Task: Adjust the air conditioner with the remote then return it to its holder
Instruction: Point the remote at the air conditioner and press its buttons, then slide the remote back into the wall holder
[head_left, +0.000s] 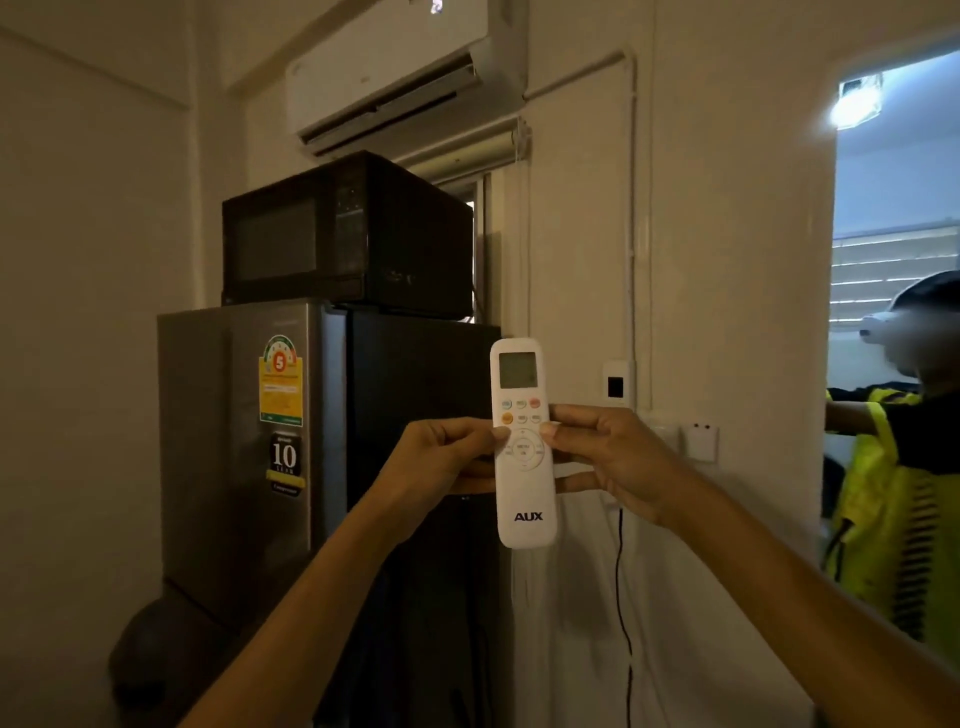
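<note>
The remote (522, 441) is held upright in mid-air, screen uppermost, in front of the fridge (239, 457) and below the air conditioner (395, 73). The left hand (441, 457) and right hand (608, 457) each grip one edge, fingers closed, thumbs on the buttons.

The white remote (522, 441), held between the left hand (441, 457) and the right hand (613, 462), carried the brand "AUX" in dark letters below the thumbs. To the left of the left hand, the refrigerator (234, 467) door had an energy sticker (280, 382) with a "5" and a black label (284, 457) with "10". The smaller print was too blurred to read.
</note>
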